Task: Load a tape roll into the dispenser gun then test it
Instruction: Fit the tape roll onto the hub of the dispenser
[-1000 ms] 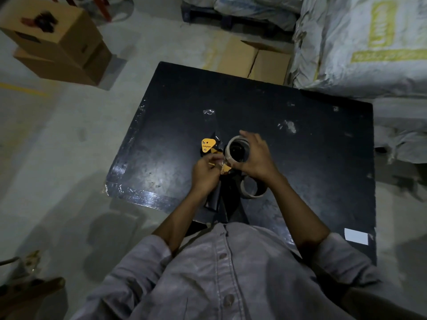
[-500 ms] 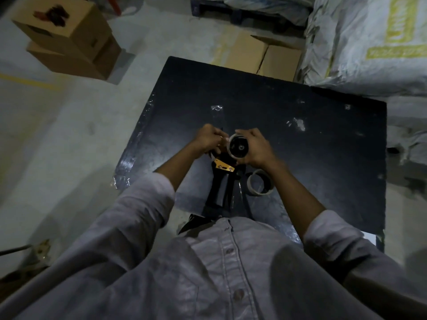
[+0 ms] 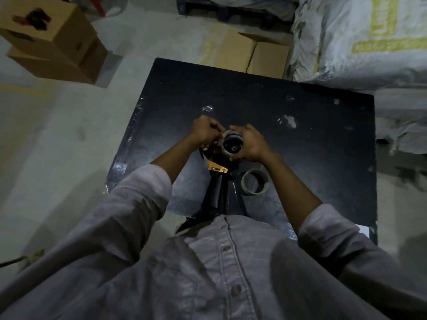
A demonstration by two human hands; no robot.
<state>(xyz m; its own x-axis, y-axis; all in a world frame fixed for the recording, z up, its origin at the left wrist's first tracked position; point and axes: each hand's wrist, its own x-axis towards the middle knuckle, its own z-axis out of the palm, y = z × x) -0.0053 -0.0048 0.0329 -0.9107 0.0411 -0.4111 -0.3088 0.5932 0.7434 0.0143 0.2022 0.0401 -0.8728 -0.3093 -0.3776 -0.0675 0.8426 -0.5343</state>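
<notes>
Over a dark surface, the right hand has its grip clamped on the tape roll seated in the dispenser gun; the left hand pinches at the roll's edge; the loose end could likely stick back or misthread if it slips.

Dim, bluish indoor light, soft sheen on the glossy black rectangular tabletop, faint shadows on the pale concrete floor, wide-angle bending at the edges, brown cardboard boxes slightly soft, grainy dark areas
</notes>
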